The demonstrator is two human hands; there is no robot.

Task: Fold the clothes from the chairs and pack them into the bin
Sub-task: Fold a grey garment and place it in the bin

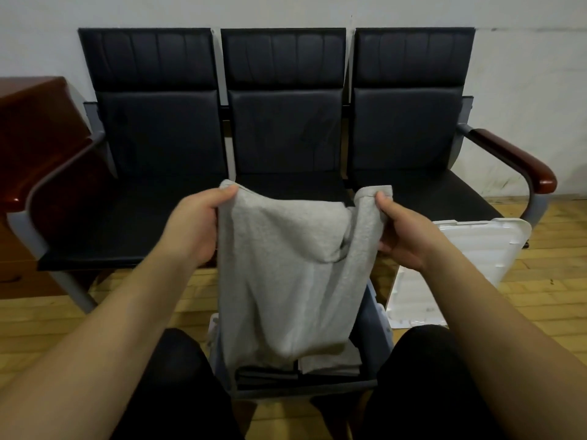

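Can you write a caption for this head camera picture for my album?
Both hands hold a grey garment over the bin.

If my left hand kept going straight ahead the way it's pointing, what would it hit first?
Probably the front edge of the middle chair seat, just beyond the grey garment that the left hand grips. Depth is hard to judge from this view.

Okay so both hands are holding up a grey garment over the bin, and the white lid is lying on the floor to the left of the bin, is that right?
Not quite. In the head view the white lid lies to the right of the bin, not the left. The rest holds: the left hand and right hand hold the grey garment up over the bin.
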